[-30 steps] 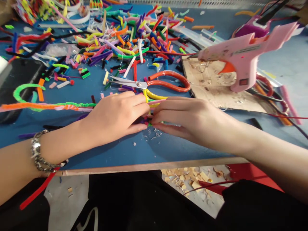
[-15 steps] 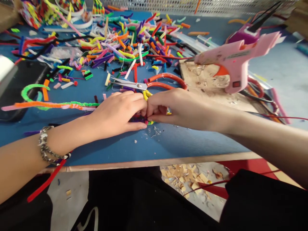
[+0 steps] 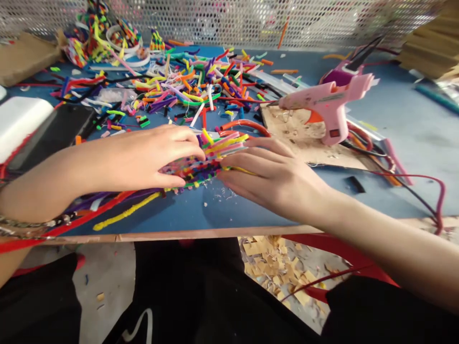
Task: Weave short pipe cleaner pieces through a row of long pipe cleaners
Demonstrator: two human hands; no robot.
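Observation:
Multicoloured fuzzy pipe cleaners are woven into a piece [image 3: 201, 169] near the table's front edge. Over its left part lies my left hand [image 3: 158, 155], thumb along the near side and fingers on the far side, gripping it. My right hand [image 3: 274, 174] pinches its right end, where yellow and pink pipe cleaner ends [image 3: 229, 142] stick out past the fingertips. Long loose strands trail left beneath my left wrist, among them a yellow pipe cleaner [image 3: 125, 211] and a red one [image 3: 86, 220]. Just behind the hands lie scissors with orange handles [image 3: 247, 125], their blades mostly hidden.
A heap of cut pipe cleaners [image 3: 201, 81] covers the back middle. A pink glue gun [image 3: 330, 102] rests over cardboard [image 3: 287, 131] at the right, its cord running right. A dark phone [image 3: 53, 136] and a white box-shaped thing [image 3: 23, 124] lie left. Perforated metal [image 3: 222, 24] stands behind.
My hands have moved apart and the woven piece shows between them. Its yellow and pink ends now lie at my right fingers. The long strands at left have swung nearer the front edge.

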